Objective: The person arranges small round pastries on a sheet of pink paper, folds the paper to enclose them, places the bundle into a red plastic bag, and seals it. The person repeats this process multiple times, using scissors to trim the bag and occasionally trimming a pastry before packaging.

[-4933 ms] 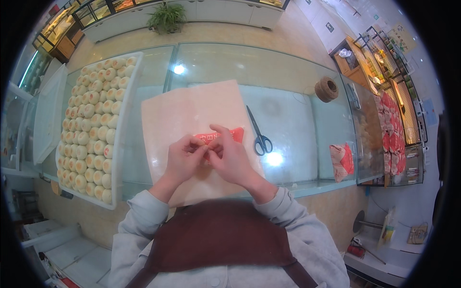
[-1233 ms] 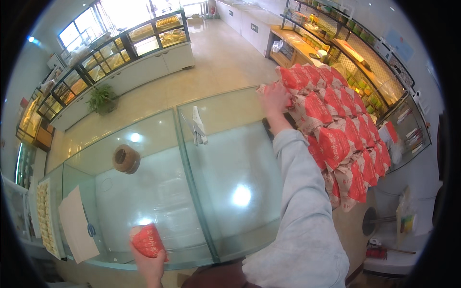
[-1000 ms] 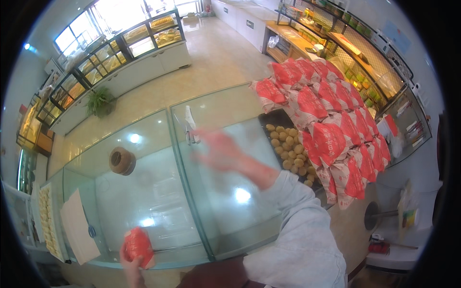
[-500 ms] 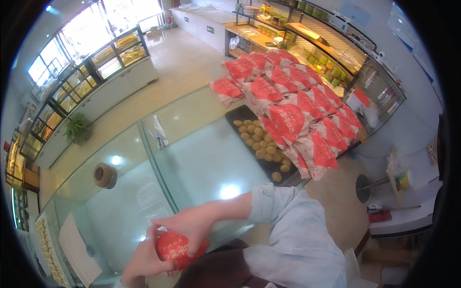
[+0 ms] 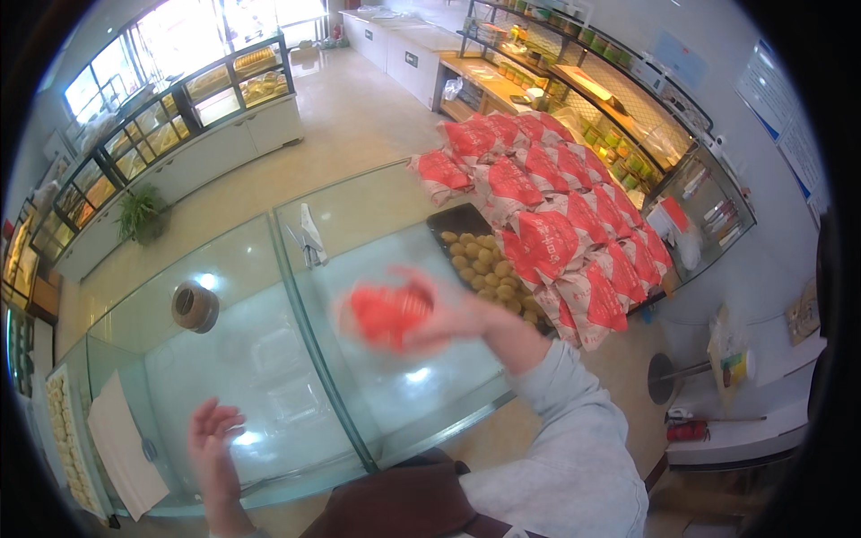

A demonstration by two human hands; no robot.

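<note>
My right hand (image 5: 426,309) grips a red paper bag (image 5: 381,314) and holds it above the glass counter (image 5: 354,394); motion blurs both. The bag looks full and rounded. To the lower left, my left hand (image 5: 215,439) is off the bag, its fingers apart and nothing in them. Just beyond my right hand, a dark tray (image 5: 456,218) holds many small round golden-brown pastries (image 5: 489,269). Behind and right of that tray, many red and white paper bags (image 5: 556,233) are heaped in rows, partly covering it.
A brown roll of tape or twine (image 5: 195,307) stands on the glass. Near the divider lies a white strip with a metal tool (image 5: 311,238). At the left are a sheet of card (image 5: 126,453) and a tray of pale pieces (image 5: 70,439). Lit shelves (image 5: 610,108) stand behind the bags.
My right hand has carried the red bag up and to the right, toward the tray and heap. My left hand has let go of it and moved left.
</note>
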